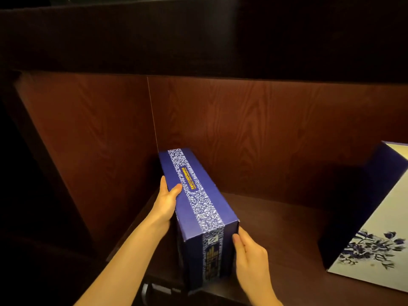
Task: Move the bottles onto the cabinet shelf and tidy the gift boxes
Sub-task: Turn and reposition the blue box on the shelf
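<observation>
A long blue gift box (196, 204) with a white floral band and yellow lettering lies lengthwise on the dark wooden cabinet shelf (284, 221), its far end close to the back corner. My left hand (165, 202) grips its left side, thumb on the top face. My right hand (249, 255) presses against the near right corner of the box. A second, larger gift box (375, 235), white with blue flowers and dark blue sides, rests on the shelf at the right. No bottles are in view.
The cabinet's reddish wood back panel (254, 133) and left side wall (92, 151) enclose the shelf. A dark upper board (198, 40) overhangs it. Bare shelf lies between the two boxes. The shelf's front edge runs below my hands.
</observation>
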Motion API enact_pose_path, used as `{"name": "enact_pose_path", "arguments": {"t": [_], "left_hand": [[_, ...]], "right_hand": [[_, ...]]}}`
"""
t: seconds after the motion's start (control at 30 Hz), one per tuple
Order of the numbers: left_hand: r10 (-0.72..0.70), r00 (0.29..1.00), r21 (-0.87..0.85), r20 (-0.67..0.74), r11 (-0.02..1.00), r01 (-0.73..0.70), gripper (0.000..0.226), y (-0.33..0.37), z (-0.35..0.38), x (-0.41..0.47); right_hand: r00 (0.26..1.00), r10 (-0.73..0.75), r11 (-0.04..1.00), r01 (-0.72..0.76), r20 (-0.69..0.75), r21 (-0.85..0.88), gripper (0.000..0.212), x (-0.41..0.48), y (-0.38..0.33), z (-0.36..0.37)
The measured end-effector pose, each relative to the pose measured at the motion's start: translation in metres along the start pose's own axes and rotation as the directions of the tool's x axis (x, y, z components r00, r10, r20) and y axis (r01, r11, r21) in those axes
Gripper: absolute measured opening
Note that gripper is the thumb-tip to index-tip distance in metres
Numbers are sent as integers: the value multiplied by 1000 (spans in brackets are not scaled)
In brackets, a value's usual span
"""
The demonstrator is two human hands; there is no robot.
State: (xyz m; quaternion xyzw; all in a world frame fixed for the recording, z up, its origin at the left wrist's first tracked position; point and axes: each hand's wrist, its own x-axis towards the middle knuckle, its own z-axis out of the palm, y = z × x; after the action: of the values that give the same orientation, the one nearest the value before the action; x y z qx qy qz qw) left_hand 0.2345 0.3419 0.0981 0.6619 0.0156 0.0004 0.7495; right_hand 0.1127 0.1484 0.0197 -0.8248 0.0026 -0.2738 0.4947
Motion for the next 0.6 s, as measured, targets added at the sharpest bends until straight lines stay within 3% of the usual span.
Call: {"name": "enact_pose_path", "arguments": {"t": [0.33, 0.6], "left_hand": [[54, 978, 55, -202, 998, -43, 68, -14, 77, -30], [21, 960, 108, -279, 994, 9, 92, -29, 100, -40]], "right_hand": [[989, 148, 982, -144, -22, 125, 25, 47, 52, -49], [976, 218, 973, -217, -3, 80, 20, 80, 77, -78]]}}
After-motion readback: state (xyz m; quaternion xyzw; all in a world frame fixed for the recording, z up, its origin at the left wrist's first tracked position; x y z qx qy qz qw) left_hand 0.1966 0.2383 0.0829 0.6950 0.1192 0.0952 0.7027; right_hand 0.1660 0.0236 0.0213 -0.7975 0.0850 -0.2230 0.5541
